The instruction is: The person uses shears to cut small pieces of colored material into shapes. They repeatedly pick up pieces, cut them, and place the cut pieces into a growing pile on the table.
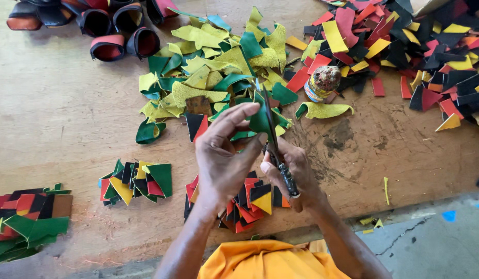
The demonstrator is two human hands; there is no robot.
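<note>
The left hand [221,155] pinches a small green piece [260,120] of leather between thumb and fingers and holds it up off the worktop [58,119], so both sides of it are free. The right hand [291,173] is closed around the handle of dark scissors [274,147], and the blades point up along the edge of the green piece, right against it. The hands stay close to the body, above the person's orange cloth [265,261], where it is easy to see. Just under the hands lies a small heap of red, black and yellow bits [252,204], near enough to drop things on. To the left sit a mixed pile [138,181] and a flat stack [27,219] at the worktop's edge, kept apart from each other. Farther off is a big pile of yellow and green scraps [208,67], within arm's reach. Beside it lies a small tin [322,82] on its side. At the far right spreads a wide heap of red, black and yellow pieces [425,46]. At the far left are rolled leather loops [115,31].
</note>
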